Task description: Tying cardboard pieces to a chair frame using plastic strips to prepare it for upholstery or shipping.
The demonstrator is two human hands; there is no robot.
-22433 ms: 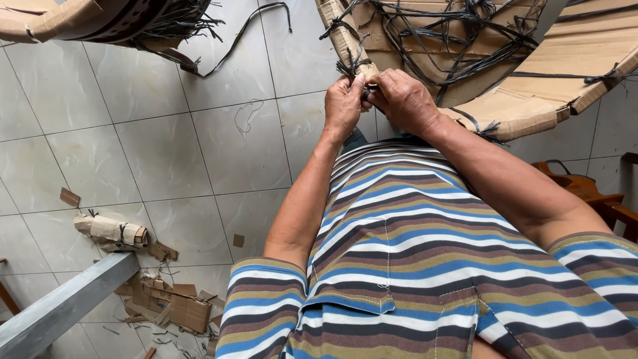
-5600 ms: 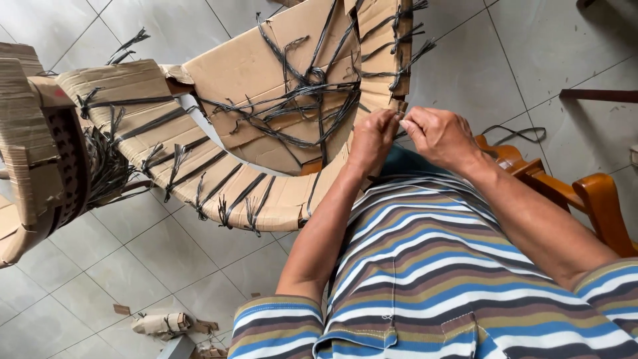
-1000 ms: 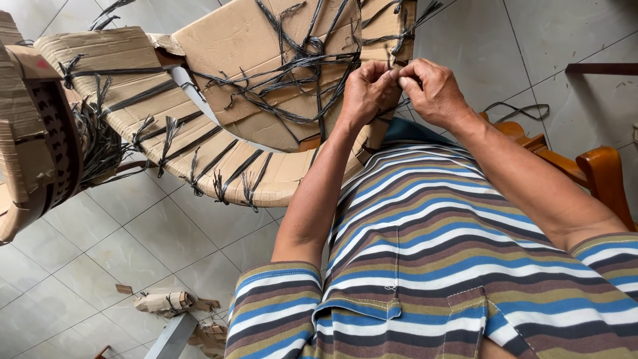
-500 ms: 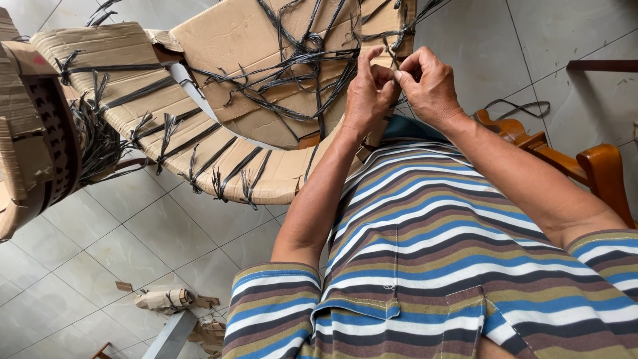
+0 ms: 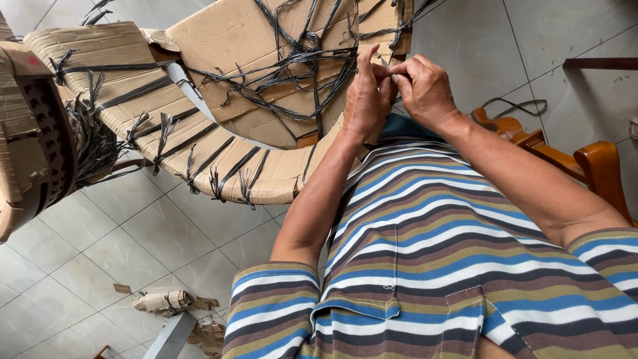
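Note:
A big curved piece wrapped in brown cardboard (image 5: 252, 60) and bound with many black plastic straps (image 5: 292, 66) rests across my lap. My left hand (image 5: 369, 93) and my right hand (image 5: 425, 86) meet at its near edge, fingertips pinched together on a black strap end where the knot sits. The left index finger points up. What exactly lies between the fingers is hidden by the hands. I wear a striped shirt.
A wooden chair arm (image 5: 598, 166) sticks out at the right, with a loose black strap (image 5: 518, 106) on the tiled floor behind it. Cardboard scraps (image 5: 163, 302) and a grey bar (image 5: 173, 336) lie on the floor at the lower left.
Both hands have shifted slightly left and up along the wrapped edge while still pinching the strap. The left index finger has lifted. The wrapped piece has barely moved.

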